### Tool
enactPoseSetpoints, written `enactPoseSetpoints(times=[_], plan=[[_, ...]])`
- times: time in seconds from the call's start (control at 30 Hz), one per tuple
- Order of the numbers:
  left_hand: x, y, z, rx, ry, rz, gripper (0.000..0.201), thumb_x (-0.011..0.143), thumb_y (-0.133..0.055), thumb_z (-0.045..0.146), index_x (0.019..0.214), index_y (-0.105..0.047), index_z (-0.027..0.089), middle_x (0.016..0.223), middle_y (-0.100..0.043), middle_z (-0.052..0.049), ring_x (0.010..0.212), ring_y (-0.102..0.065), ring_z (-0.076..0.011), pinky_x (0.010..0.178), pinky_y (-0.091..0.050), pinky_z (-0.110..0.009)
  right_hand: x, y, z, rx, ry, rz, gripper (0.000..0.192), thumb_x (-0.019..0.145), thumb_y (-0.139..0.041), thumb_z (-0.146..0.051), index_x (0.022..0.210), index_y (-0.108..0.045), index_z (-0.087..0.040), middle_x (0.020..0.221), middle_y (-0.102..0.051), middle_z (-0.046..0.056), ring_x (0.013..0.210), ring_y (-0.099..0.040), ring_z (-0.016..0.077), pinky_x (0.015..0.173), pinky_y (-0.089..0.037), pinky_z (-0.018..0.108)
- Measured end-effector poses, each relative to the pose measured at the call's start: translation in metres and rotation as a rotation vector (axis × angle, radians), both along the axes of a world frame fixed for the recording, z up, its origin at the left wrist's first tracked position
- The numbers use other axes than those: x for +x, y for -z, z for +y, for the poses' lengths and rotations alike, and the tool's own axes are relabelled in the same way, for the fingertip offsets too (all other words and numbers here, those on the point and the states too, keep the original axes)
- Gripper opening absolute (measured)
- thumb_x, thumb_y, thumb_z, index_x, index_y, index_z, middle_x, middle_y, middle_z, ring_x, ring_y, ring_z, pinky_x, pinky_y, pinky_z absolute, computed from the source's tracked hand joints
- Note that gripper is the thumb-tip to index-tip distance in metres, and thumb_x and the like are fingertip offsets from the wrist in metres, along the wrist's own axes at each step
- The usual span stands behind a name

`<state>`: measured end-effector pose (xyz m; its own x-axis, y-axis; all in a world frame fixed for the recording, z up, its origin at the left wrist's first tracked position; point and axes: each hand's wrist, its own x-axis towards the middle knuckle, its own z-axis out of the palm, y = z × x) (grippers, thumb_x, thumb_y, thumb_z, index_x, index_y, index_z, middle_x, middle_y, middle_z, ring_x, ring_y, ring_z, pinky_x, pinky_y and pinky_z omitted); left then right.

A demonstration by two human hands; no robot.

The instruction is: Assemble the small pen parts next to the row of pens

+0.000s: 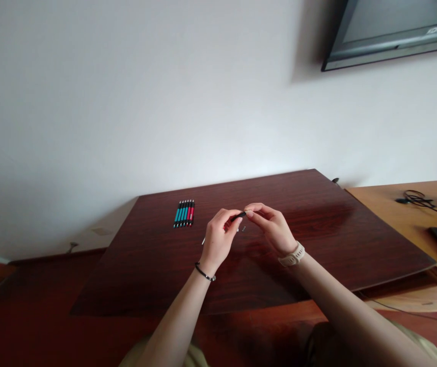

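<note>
A short dark pen part [238, 216] is held just above the table [318, 229], pinched at one end by the fingertips of the left hand [218, 239] and at the other by those of the right hand [274, 227]; both hands are closed around it in a fine pinch, the remaining fingers curled in, and whether the piece is one part or two being joined cannot be told at this size. Directly beneath the hands, small loose bits [243, 229] lie on the table, and a thin pale sliver [203, 240] rests just left of the left hand; these appear to be components not yet fitted. Further left, well apart from the hands, a row of pens [184, 213] lies side by side, several teal and one or two red, all seemingly whole. Judgement: the row stands as finished work, one unit is mid-handling, and the loose bits remain outstanding. A wristband sits on the left wrist, a pale watch [292, 256] on the right. A lighter side table [394, 214] with cables [417, 199] adjoins at right.
</note>
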<state>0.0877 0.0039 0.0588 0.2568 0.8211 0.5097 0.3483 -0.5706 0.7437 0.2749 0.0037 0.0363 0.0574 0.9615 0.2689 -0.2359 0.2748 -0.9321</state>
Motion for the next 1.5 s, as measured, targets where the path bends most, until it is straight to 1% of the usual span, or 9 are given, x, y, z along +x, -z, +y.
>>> enactPoseSetpoints(times=[0.37,0.57,0.87,1.03,1.2,1.3,1.4,1.47,1.5], plan=[[0.011,-0.006,0.019,-0.279,0.053,-0.217,0.018,0.101,-0.073,0.033,0.114,-0.077,0.022,0.114,-0.077,-0.007,0.091,-0.073,-0.0186,0.078,-0.059,-0.027,0.005,-0.025,0.004,-0.229,-0.072,0.085,0.036,0.085,-0.088,-0.052,0.104,-0.078,-0.023,0.107,-0.075,0.005,0.094,-0.067,0.0184,0.09,-0.057,0.033],[0.007,-0.009,0.017,-0.312,0.045,-0.257,0.019,0.102,-0.07,0.034,0.115,-0.077,0.021,0.111,-0.079,-0.008,0.092,-0.073,-0.0186,0.08,-0.06,-0.028,0.006,-0.038,0.004,-0.156,-0.122,-0.061,0.032,0.09,-0.083,-0.05,0.105,-0.075,-0.022,0.1,-0.075,0.004,0.089,-0.069,0.0191,0.086,-0.058,0.034],[0.017,-0.01,0.002,-0.243,0.06,-0.166,0.024,0.103,-0.067,0.041,0.114,-0.079,0.022,0.11,-0.081,-0.008,0.09,-0.075,-0.0213,0.078,-0.061,-0.03,0.024,-0.035,-0.021,-0.054,-0.029,-0.323,0.027,0.092,-0.08,-0.049,0.106,-0.077,-0.025,0.105,-0.079,0.008,0.096,-0.073,0.0268,0.087,-0.06,0.039],[0.023,0.0,0.0,-0.225,0.041,-0.167,0.025,0.104,-0.067,0.04,0.116,-0.079,0.022,0.109,-0.081,-0.008,0.09,-0.075,-0.0205,0.078,-0.061,-0.03,0.039,-0.021,-0.025,-0.074,-0.118,-0.498,0.019,0.095,-0.076,-0.041,0.098,-0.08,-0.023,0.099,-0.08,0.006,0.094,-0.073,0.0251,0.089,-0.058,0.039],[0.021,0.021,-0.003,-0.27,0.034,-0.189,0.027,0.104,-0.066,0.041,0.117,-0.078,0.021,0.11,-0.08,-0.008,0.086,-0.074,-0.0184,0.078,-0.062,-0.029,0.04,0.0,-0.032,-0.167,-0.089,-0.198,0.035,0.091,-0.082,-0.041,0.122,-0.073,-0.026,0.129,-0.075,0.009,0.11,-0.074,0.0264,0.093,-0.06,0.04],[0.013,0.035,-0.01,-0.325,0.021,-0.222,0.028,0.103,-0.067,0.042,0.116,-0.077,0.02,0.11,-0.079,-0.009,0.087,-0.074,-0.0184,0.079,-0.063,-0.03,0.033,0.012,-0.043,-0.164,-0.175,-0.018,0.053,0.089,-0.085,-0.039,0.138,-0.065,-0.031,0.15,-0.064,0.01,0.122,-0.071,0.0268,0.098,-0.06,0.041],[0.004,0.043,-0.016,-0.342,-0.007,-0.237,0.028,0.103,-0.068,0.042,0.117,-0.078,0.02,0.104,-0.079,-0.008,0.086,-0.074,-0.0179,0.081,-0.063,-0.03,0.028,0.023,-0.053,-0.225,-0.324,-0.045,0.061,0.092,-0.083,-0.04,0.147,-0.058,-0.029,0.122,-0.077,0.009,0.101,-0.075,0.0227,0.092,-0.06,0.04],[0.0,0.044,-0.019,-0.344,-0.028,-0.243,0.028,0.103,-0.068,0.043,0.116,-0.078,0.02,0.097,-0.078,-0.006,0.084,-0.074,-0.0177,0.081,-0.062,-0.03,0.027,0.026,-0.057,-0.28,-0.371,-0.105,0.055,0.097,-0.077,-0.043,0.145,-0.059,-0.024,0.093,-0.077,0.004,0.081,-0.072,0.0195,0.083,-0.058,0.037],[-0.002,0.044,-0.02,-0.347,-0.033,-0.24,0.029,0.102,-0.068,0.043,0.116,-0.078,0.02,0.094,-0.078,-0.006,0.083,-0.074,-0.0179,0.081,-0.063,-0.031,0.027,0.025,-0.059,-0.293,-0.362,-0.112,0.052,0.098,-0.076,-0.043,0.143,-0.061,-0.023,0.089,-0.076,0.003,0.077,-0.07,0.0185,0.079,-0.057,0.036]])
